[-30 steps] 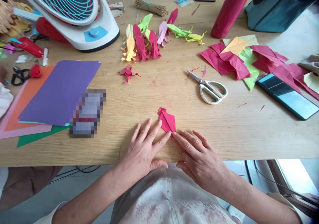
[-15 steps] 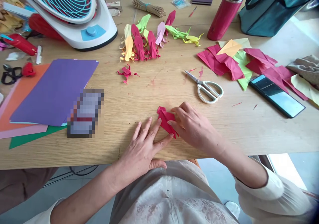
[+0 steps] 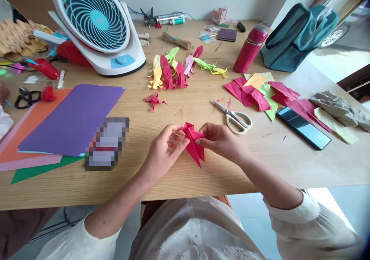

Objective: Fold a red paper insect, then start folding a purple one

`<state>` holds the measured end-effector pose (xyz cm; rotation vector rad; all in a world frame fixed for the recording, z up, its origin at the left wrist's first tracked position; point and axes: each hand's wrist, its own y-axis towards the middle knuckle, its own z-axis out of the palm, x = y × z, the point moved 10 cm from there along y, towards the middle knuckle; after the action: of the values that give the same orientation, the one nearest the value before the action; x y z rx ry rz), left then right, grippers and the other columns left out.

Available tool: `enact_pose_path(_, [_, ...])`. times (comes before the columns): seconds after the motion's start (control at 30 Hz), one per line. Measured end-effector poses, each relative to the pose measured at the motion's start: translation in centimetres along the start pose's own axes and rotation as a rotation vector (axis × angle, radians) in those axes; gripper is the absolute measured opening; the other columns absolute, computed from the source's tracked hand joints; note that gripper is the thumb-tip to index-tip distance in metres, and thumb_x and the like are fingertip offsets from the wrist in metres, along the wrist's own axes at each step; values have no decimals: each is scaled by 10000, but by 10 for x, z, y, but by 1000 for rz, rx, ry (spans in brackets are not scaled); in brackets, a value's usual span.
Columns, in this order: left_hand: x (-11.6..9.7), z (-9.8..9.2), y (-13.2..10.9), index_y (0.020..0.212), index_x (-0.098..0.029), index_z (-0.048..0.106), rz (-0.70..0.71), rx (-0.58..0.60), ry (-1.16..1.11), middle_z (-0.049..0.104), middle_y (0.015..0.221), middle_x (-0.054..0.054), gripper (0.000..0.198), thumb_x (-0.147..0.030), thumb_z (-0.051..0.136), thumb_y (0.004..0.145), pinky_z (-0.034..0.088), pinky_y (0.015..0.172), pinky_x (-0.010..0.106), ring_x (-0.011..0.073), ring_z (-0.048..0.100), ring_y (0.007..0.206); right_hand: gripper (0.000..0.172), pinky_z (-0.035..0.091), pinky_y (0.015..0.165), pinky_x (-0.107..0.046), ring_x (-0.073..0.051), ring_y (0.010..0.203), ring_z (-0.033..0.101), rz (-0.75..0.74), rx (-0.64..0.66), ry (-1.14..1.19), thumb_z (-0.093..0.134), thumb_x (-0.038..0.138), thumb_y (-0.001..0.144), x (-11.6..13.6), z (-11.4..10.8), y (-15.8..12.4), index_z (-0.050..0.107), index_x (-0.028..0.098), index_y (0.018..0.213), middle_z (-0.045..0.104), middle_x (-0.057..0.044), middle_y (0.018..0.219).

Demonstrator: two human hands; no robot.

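Observation:
Between my hands is a folded piece of red origami paper (image 3: 194,147), with pointed flaps hanging toward me. My left hand (image 3: 168,144) pinches its left edge near the top, thumb in front. With thumb and fingers closed, my right hand (image 3: 220,140) grips a flap on the right side. White-handled scissors (image 3: 237,119) lie just beyond my right hand. A small red paper figure (image 3: 155,100) with thin limbs sits farther back on the left. Behind it stands a cluster of folded paper figures (image 3: 167,75) in red, yellow, green and lilac.
Coloured paper sheets (image 3: 72,121) and a blurred-out flat object (image 3: 107,144) lie left. A white fan (image 3: 115,56) stands at the back left. On the right are creased papers (image 3: 248,94), a phone (image 3: 303,128), a red bottle (image 3: 251,48) and a teal bag (image 3: 289,40).
My left hand has gone from lying spread on the table to pinching the paper. The red paper's flaps now spread to a point toward me. The view has tilted up.

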<state>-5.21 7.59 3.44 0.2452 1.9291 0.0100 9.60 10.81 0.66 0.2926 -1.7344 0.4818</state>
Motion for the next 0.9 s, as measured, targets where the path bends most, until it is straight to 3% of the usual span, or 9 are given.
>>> enact_pose_path(0.03, [0, 5, 15, 1031, -176, 630, -24, 54, -61, 665, 947, 54, 317, -481, 598, 950, 512, 737, 279, 171, 638, 843, 276, 335, 557, -263, -111, 615, 464, -13, 15, 27, 759, 389, 773, 5, 0, 8, 573, 192, 826, 550, 35, 693])
enact_pose_path(0.1, [-3, 3, 41, 811, -166, 621, -13, 40, -119, 593, 739, 0, 330, -481, 658, 902, 437, 625, 245, 128, 544, 675, 344, 316, 555, -259, -104, 607, 441, -44, 45, 66, 811, 429, 725, 16, 0, 21, 579, 188, 806, 533, 45, 668])
enact_pose_path(0.23, [-4, 5, 71, 693, -172, 551, 51, 36, -156, 526, 670, -31, 327, -413, 695, 860, 381, 603, 237, 107, 458, 633, 423, 307, 589, -262, -101, 633, 402, -40, 123, 137, 792, 551, 727, 20, 5, 32, 597, 176, 739, 493, 45, 663])
enact_pose_path(0.37, [5, 14, 74, 699, -171, 565, 29, 36, -124, 522, 656, -30, 271, -368, 679, 846, 382, 607, 244, 108, 445, 626, 515, 233, 555, -273, -91, 576, 327, 119, 154, 162, 759, 639, 715, -6, 12, 31, 567, 175, 601, 404, 55, 575])
enact_pose_path(0.57, [16, 23, 66, 610, -181, 478, -98, 40, -166, 456, 597, -40, 365, -385, 680, 835, 320, 533, 235, 92, 392, 567, 458, 220, 527, -258, -70, 533, 326, 223, 113, 189, 868, 530, 612, -25, 13, 26, 591, 169, 557, 425, 68, 528])
enact_pose_path(0.77, [20, 14, 66, 631, -167, 539, -113, -20, -191, 551, 658, -22, 329, -382, 697, 824, 379, 587, 234, 97, 452, 613, 344, 396, 587, -266, -118, 602, 539, 244, 211, 169, 860, 476, 664, -25, 20, 23, 749, 154, 717, 693, -9, 666])
enact_pose_path(0.9, [27, 4, 67, 675, -157, 586, -128, -57, -249, 562, 680, -24, 301, -392, 723, 806, 400, 614, 231, 95, 467, 633, 300, 436, 648, -265, -123, 651, 588, 221, 270, 193, 852, 444, 706, -22, 24, 21, 783, 162, 783, 747, -26, 739])
